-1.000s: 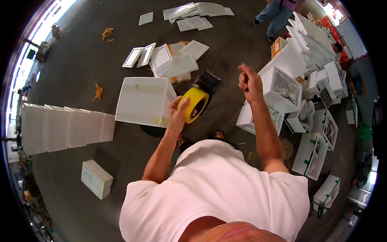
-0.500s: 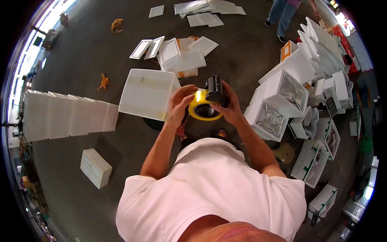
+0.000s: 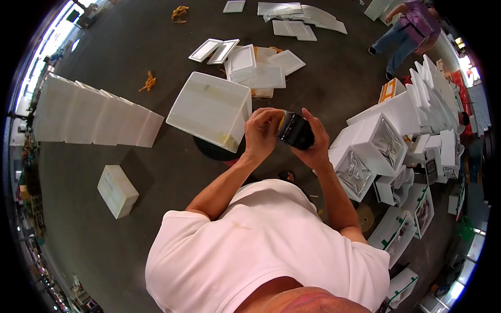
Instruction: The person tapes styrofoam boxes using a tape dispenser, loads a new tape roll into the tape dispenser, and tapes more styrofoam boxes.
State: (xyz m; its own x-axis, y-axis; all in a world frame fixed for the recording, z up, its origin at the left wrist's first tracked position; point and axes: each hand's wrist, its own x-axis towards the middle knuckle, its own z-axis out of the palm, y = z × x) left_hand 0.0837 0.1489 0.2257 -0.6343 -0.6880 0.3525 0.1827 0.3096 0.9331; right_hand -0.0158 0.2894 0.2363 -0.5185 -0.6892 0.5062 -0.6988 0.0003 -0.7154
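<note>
My right hand (image 3: 314, 136) is wrapped around a black tape dispenser (image 3: 295, 130), held in front of my chest. It is turned so that its black top faces me, and only a sliver of yellow tape (image 3: 282, 123) shows at its left side. At that side my left hand (image 3: 262, 131) is closed, fingers bent and pressed together against the yellow tape; the fingertips are partly hidden. Just beyond my left hand, a white foam box (image 3: 211, 104) rests on a dark round support (image 3: 216, 149), its flat face upward.
A row of nested foam boxes (image 3: 99, 115) lies at left, with a single foam box (image 3: 118, 191) nearer me. Foam lids (image 3: 263, 75) are scattered ahead. Foil-lined boxes (image 3: 373, 146) crowd the right side. A person in a purple top (image 3: 417, 23) stands at the far right.
The tape dispenser has turned, so the yellow roll's round face no longer shows. My view has shifted, and more of the person at the far right is visible.
</note>
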